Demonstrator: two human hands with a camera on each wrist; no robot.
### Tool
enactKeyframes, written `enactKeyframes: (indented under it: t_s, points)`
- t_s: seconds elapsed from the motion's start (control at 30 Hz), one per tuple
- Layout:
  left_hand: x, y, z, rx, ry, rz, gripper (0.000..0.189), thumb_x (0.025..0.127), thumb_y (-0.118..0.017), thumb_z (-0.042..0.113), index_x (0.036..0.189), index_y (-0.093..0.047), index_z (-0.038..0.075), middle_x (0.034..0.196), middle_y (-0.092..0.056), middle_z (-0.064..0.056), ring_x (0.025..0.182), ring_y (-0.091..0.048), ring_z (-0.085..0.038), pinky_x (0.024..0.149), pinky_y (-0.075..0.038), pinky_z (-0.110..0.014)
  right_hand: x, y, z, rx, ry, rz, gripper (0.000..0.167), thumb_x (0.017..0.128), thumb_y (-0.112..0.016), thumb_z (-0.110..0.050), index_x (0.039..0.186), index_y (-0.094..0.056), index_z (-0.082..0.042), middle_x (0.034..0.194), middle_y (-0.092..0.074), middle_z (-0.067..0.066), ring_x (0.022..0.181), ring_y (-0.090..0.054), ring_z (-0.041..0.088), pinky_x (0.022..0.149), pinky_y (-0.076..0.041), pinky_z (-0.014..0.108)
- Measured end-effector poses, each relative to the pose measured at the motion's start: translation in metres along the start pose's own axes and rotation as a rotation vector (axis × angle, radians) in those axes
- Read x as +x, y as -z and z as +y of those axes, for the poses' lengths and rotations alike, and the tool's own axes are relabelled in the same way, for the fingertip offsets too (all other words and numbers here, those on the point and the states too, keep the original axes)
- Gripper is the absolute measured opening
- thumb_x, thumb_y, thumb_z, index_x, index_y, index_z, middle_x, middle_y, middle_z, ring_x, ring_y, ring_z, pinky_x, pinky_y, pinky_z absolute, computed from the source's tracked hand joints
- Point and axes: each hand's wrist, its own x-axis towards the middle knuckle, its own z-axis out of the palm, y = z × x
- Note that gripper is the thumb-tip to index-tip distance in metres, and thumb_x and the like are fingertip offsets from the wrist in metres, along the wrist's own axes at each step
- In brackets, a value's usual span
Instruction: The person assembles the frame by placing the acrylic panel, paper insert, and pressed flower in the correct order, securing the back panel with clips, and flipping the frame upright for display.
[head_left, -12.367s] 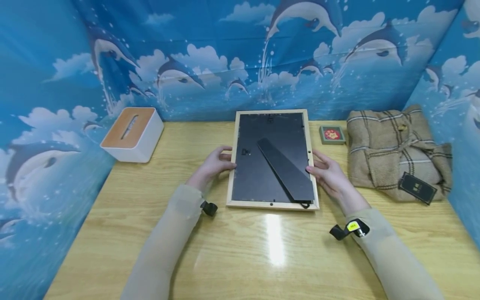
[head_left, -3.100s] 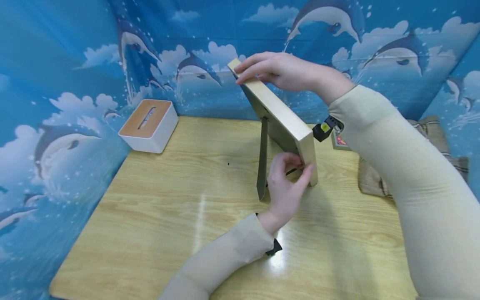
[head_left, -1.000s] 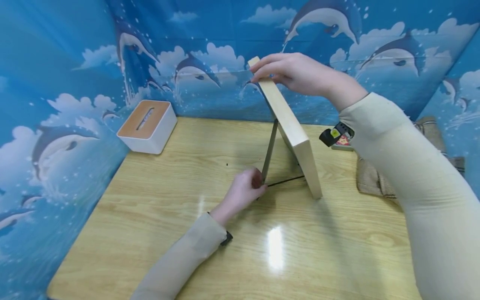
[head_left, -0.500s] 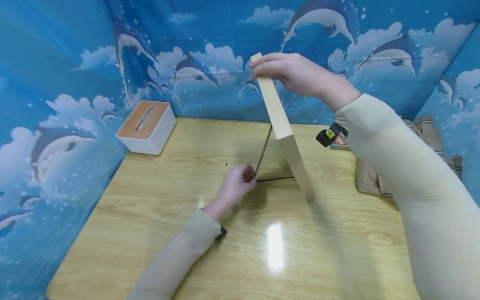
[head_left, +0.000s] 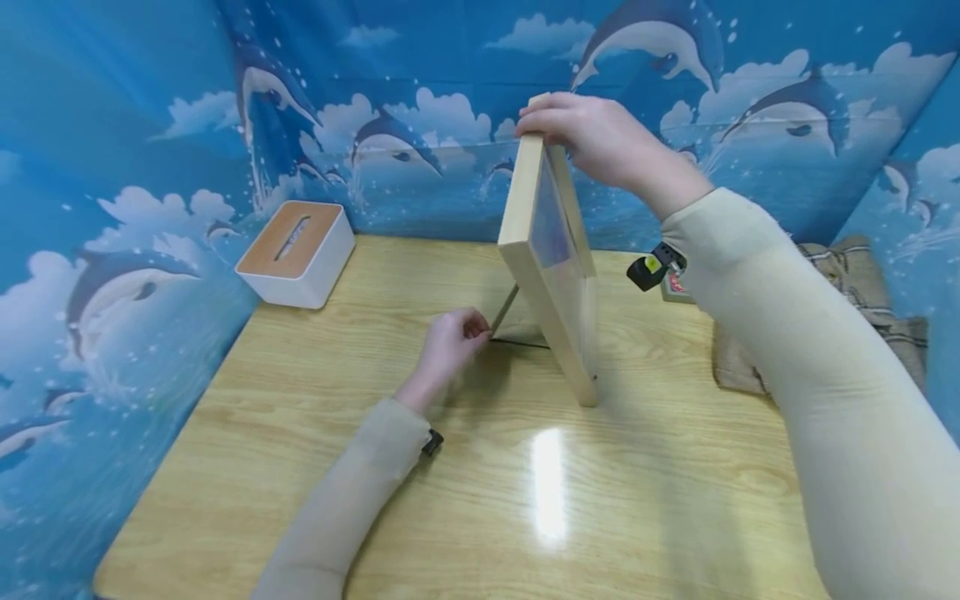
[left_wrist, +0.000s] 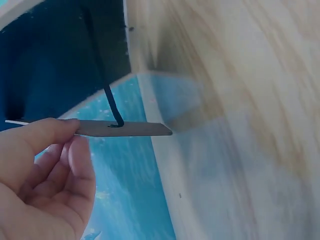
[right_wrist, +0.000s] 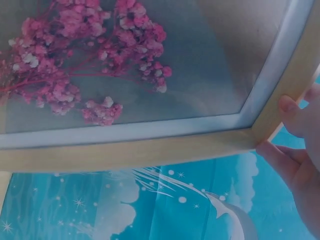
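A light wood picture frame (head_left: 547,308) stands tilted on the table, its glazed front turned to the right. Behind the glass are pink flowers (right_wrist: 90,50), visible in the right wrist view. My right hand (head_left: 603,142) grips the frame's top edge near a corner, thumb and fingers on the wood. Low behind the frame, my left hand (head_left: 448,350) pinches the end of its flat dark support leg (left_wrist: 135,129) between thumb and fingers. A black cord (left_wrist: 114,105) runs taut from that leg to the frame's dark backing (left_wrist: 50,55).
A white tissue box with a wooden lid (head_left: 288,250) stands at the table's back left. At the right, a small green box (head_left: 675,287) and a folded brown plaid cloth (head_left: 738,358) are partly behind my right sleeve. A dolphin-print curtain (head_left: 420,100) hangs behind.
The frame, lying back side up at first, was raised upright. My left hand moved from its lower edge to the leg's end. Lately the frame turned, bringing its glazed front into view.
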Motion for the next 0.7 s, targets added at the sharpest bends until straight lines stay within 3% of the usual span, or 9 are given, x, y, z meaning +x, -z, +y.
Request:
enactKeyframes:
  t_s: [0.13,0.4,0.57,0.7]
  points:
    - [0.007,0.002,-0.004,0.000,0.043,0.006,0.004,0.087,-0.065,0.003,0.086,-0.065,0.000,0.076,-0.063,-0.006,0.062,-0.059,-0.017,0.056,-0.051,-0.027,0.005,-0.004,0.000,-0.019,-0.025,0.019,0.042,0.098,-0.043,0.005,0.134,-0.055,-0.014,0.143,-0.044,0.009,0.127,-0.044,0.033,0.102,-0.039,0.049]
    - [0.025,0.006,-0.014,0.001,0.040,0.066,0.006,0.086,-0.069,0.004,0.083,-0.065,0.001,0.075,-0.064,-0.008,0.062,-0.058,-0.018,0.060,-0.051,-0.028,0.009,-0.009,0.004,-0.101,-0.111,0.047,0.039,0.102,-0.035,-0.003,0.134,-0.055,-0.014,0.139,-0.049,0.012,0.121,-0.050,0.034,0.100,-0.041,0.047]
    - [0.025,0.004,-0.017,-0.025,0.080,0.056,0.006,0.086,-0.069,0.004,0.084,-0.065,0.000,0.076,-0.064,-0.008,0.063,-0.058,-0.018,0.059,-0.051,-0.027,0.008,-0.010,0.004,-0.114,-0.146,0.041,0.040,0.103,-0.034,-0.004,0.136,-0.053,-0.015,0.141,-0.047,0.011,0.121,-0.050,0.034,0.100,-0.041,0.047]
    - [0.019,0.004,-0.014,-0.005,0.116,0.091,0.006,0.085,-0.069,0.004,0.085,-0.064,0.000,0.077,-0.061,-0.009,0.069,-0.057,-0.020,0.063,-0.050,-0.030,0.008,-0.009,0.003,-0.114,-0.164,0.037,0.040,0.103,-0.035,-0.005,0.137,-0.052,-0.016,0.142,-0.046,0.010,0.122,-0.049,0.033,0.101,-0.040,0.047]
